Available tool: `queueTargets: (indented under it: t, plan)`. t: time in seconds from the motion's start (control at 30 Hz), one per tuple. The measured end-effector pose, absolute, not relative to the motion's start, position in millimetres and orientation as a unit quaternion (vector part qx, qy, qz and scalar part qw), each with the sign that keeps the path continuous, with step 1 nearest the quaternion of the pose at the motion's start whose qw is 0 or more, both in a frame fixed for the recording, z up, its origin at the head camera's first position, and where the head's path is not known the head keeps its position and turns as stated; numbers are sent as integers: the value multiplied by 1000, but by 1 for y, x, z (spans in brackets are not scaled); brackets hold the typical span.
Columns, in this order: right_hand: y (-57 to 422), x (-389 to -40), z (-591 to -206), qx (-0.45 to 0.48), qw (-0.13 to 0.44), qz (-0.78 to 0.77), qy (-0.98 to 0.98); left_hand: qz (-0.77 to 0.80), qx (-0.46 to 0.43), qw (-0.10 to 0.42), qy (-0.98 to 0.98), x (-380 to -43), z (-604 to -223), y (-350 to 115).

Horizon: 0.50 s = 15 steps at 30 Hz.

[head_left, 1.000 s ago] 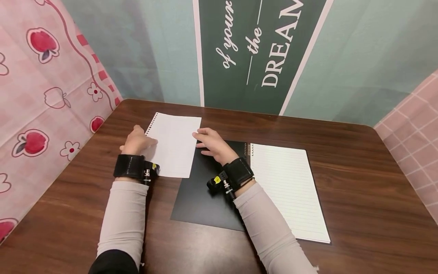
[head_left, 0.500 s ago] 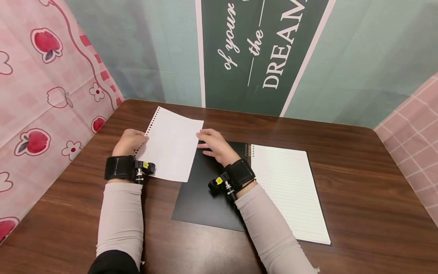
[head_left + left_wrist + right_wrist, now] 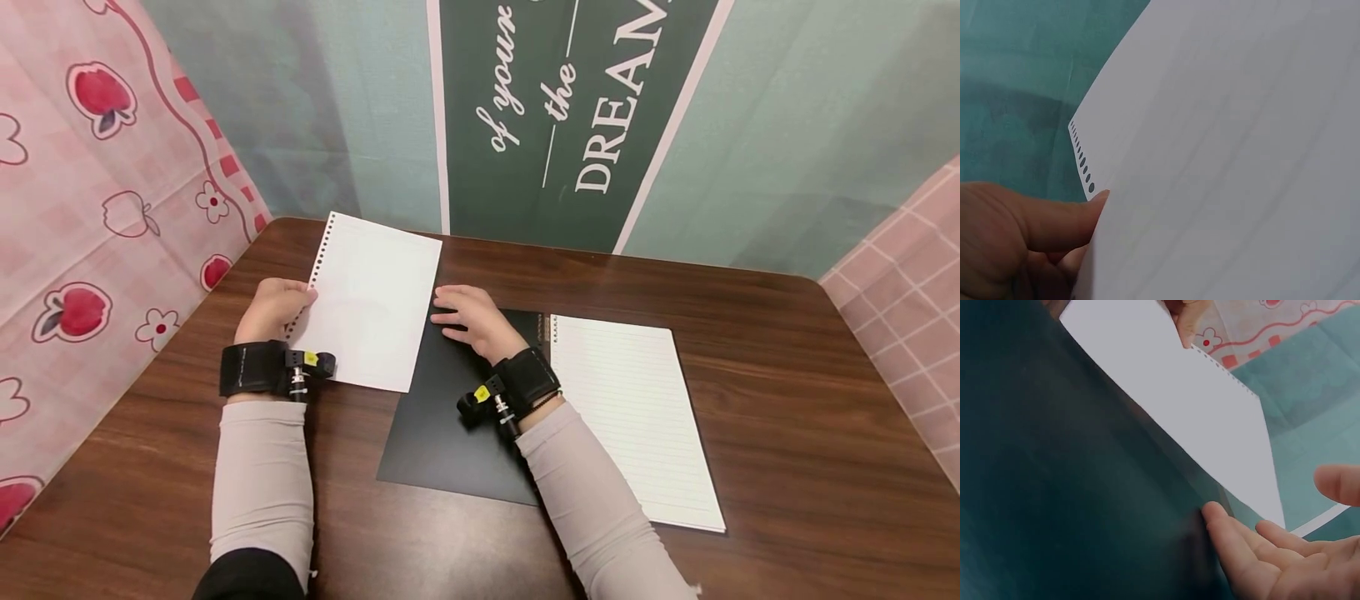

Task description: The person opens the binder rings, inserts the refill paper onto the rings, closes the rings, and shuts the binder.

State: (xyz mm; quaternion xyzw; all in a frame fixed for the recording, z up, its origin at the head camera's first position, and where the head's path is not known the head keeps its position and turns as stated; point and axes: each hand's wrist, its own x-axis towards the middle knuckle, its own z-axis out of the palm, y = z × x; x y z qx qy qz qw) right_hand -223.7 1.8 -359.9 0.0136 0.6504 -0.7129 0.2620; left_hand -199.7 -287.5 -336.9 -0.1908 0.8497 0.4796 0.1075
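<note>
A loose white sheet of paper (image 3: 367,304) with a row of punched holes is held up at a tilt on the left. My left hand (image 3: 272,310) pinches its holed edge between thumb and fingers; in the left wrist view the thumb (image 3: 1063,222) lies over that edge. Beside the sheet's right edge, my right hand (image 3: 480,321) stands with fingers spread and nothing held. It is over the notebook's black cover (image 3: 457,442). The open notebook's lined page (image 3: 630,408) lies to the right, partly hidden by the right forearm.
All this is on a dark brown wooden table (image 3: 787,417). A teal backdrop with a green lettered panel (image 3: 555,125) rises behind it. Pink apple-print cloth (image 3: 112,208) hangs at the left, pink tile-pattern cloth (image 3: 915,308) at the right.
My left hand has taken a pinch on the sheet's holed edge and moved left, lifting and tilting the sheet. The right hand has come away from the sheet's right edge. The notebook stays put.
</note>
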Motion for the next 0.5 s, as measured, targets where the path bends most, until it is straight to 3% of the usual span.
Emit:
queueTargets:
  t: [0.5]
  plan:
    - [3,-223,-361,34,313,-766,560,484,-170,80,855,-201,-334,-284]
